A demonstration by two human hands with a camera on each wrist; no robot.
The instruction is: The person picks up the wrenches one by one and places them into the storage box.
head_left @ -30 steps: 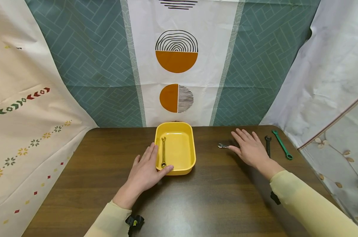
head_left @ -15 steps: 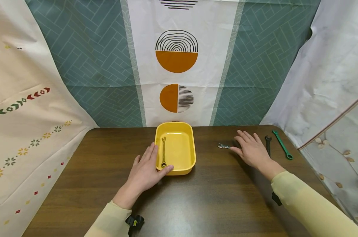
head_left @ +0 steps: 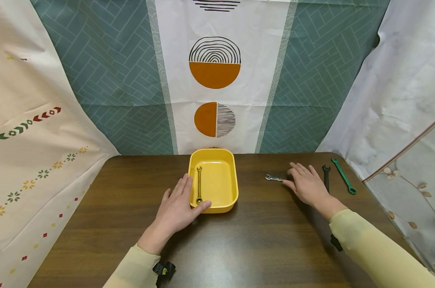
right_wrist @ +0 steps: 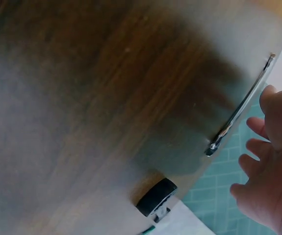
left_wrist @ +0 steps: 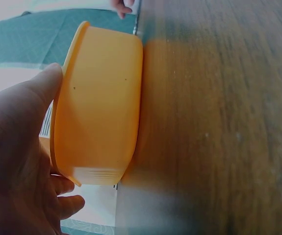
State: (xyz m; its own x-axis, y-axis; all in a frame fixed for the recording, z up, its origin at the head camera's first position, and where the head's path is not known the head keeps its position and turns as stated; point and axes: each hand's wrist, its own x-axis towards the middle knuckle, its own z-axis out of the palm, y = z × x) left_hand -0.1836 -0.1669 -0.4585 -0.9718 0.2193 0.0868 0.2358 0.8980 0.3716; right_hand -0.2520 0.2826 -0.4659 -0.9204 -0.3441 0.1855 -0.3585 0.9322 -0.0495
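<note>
The left hand (head_left: 177,211) rests straight fingers, thumb set wide, on the smooth yellow tray (head_left: 220,185), which holds a brass-toned wrench (head_left: 199,186). On the wood-grained tabletop (head_left: 253,236), a shiny wrench (head_left: 273,177) runs partly hidden beneath the right hand (head_left: 306,185); its fingers are parted, loosely curved, apparently just clear of the metal. Farther right lie a partly covered black wrench (head_left: 326,176) and a green wrench (head_left: 343,176).

Right end of silver wrench (head_left: 273,178), lower end of black wrench (head_left: 326,176) hidden behind right hand (head_left: 305,186), head view
</note>
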